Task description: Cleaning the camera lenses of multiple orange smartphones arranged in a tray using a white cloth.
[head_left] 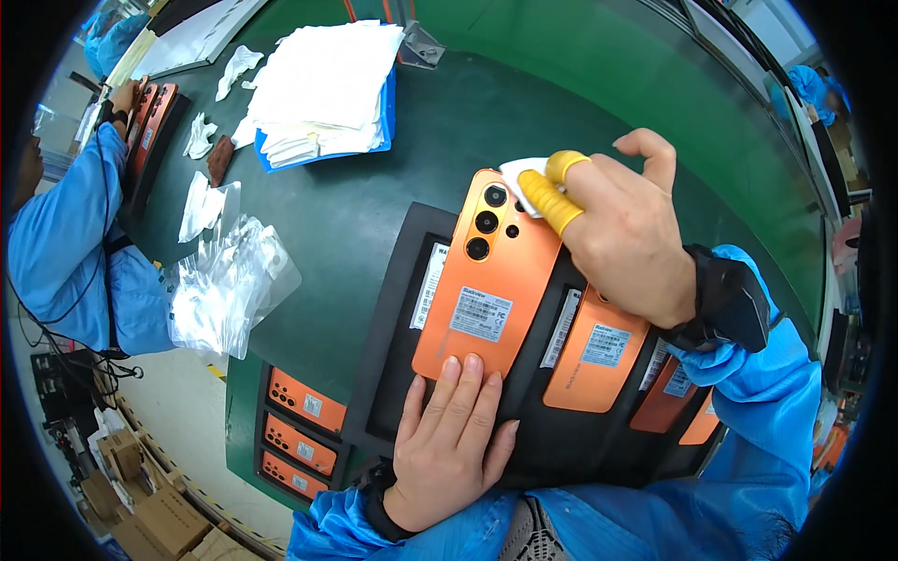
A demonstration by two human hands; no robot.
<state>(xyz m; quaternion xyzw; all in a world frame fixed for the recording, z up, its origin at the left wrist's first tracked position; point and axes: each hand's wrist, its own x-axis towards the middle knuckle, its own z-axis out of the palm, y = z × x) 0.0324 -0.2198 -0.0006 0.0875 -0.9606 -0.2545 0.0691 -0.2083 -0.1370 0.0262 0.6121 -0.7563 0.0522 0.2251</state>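
An orange smartphone (514, 266) lies back up, tilted, over a black foam tray (404, 245), its round camera lenses toward the far end and a white label lower down. The fingers of my left hand (444, 444) rest stretched out on the phone's near end, the thumb held apart. At the phone's far corner, beside the lenses, my right hand (631, 234) pinches a folded white wipe (519, 172) against the back. Yellow finger cots (552, 201) cover two of its fingers. Another orange phone (582, 385) sits in the tray under my right wrist.
A darker reddish phone (662, 400) lies farther right in the tray. At lower left, another tray holds several orange phones (301, 444). Beyond stand a blue bin (388, 122) of stacked white wipes (323, 79) and clear plastic bags (229, 280). A co-worker's blue sleeve (70, 252) is at far left.
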